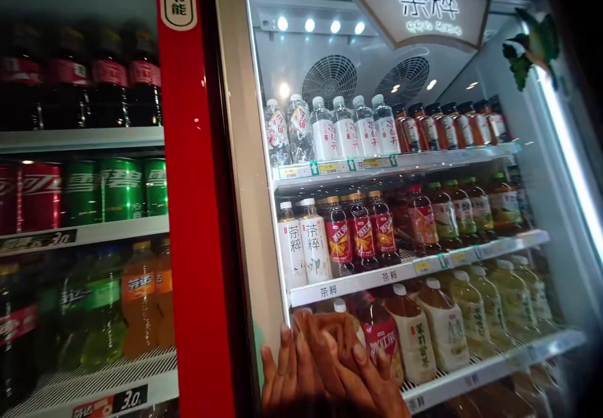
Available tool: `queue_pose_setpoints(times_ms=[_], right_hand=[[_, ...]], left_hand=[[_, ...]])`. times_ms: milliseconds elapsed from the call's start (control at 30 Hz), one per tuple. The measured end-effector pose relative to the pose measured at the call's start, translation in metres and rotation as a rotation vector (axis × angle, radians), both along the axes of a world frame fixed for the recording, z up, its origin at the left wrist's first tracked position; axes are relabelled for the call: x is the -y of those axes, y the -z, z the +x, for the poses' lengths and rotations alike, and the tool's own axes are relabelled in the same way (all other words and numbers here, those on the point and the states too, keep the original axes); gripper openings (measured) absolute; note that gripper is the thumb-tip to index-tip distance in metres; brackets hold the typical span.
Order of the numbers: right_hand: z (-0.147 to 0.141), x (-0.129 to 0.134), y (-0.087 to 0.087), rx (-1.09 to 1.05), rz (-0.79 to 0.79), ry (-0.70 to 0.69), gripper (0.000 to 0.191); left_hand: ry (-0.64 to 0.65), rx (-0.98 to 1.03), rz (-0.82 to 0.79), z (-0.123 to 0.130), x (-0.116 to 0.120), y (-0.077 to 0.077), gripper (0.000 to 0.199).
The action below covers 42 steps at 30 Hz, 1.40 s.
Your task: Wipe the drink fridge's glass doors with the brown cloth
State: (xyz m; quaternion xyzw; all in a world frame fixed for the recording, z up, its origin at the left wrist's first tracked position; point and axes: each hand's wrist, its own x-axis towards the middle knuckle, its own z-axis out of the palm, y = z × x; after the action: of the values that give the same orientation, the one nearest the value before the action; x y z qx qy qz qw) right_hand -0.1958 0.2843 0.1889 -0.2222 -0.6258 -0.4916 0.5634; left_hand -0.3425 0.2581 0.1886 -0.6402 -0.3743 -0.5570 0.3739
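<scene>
Two overlapping in view: our left hand (296,371) and right hand (362,377), bare; whether open or gripping, we cannot tell.
Red-labelled plastic bottle (380,335): beyond them, on a white shelf (499,363).

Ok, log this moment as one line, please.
left hand: beside right hand, low in view | grip: unclear | behind hands: lit cooler with bottles | picture left: red-framed cooler

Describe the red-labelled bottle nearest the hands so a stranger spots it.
Find the cooler under the lit fan-shaped sign, right of the red panel. On its third shelf, the large bottle stands just left of a white-capped one with a cream label. Its label is bright red, unlike any to its right there.
</scene>
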Motion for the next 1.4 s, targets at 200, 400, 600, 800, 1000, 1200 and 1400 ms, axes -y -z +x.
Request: queue_pose_setpoints(times_ms=[200, 400, 600, 800, 1000, 1200, 1400], right_hand=[[0.019, 0.006, -0.091, -0.013, -0.088, -0.164, 0.04], [0.041, 0.003, -0.085, 0.077, -0.074, -0.25, 0.035], [0.03, -0.003, -0.132, 0.217, -0.114, -0.302, 0.035], [0.053, -0.002, -0.173, 0.042, -0.127, -0.194, 0.034], [0.037, -0.003, -0.174, 0.167, -0.046, -0.256, 0.037], [0.053, -0.01, -0.22, 0.004, -0.072, -0.166, 0.036], [0.042, -0.008, -0.2, 0.127, -0.012, -0.182, 0.04]], left_hand=[[-0.228, -0.051, 0.01, 0.011, 0.007, -0.081, 0.069], [-0.21, -0.141, -0.018, 0.02, 0.016, -0.114, 0.064], [-0.253, -0.109, -0.008, 0.019, 0.008, -0.145, 0.072], [-0.301, -0.203, 0.006, 0.023, 0.001, -0.203, 0.076], [-0.271, -0.177, 0.043, 0.026, -0.001, -0.203, 0.066], [-0.279, -0.118, -0.001, 0.032, 0.0, -0.229, 0.069], [-0.267, -0.137, 0.038, 0.032, -0.004, -0.23, 0.061]])
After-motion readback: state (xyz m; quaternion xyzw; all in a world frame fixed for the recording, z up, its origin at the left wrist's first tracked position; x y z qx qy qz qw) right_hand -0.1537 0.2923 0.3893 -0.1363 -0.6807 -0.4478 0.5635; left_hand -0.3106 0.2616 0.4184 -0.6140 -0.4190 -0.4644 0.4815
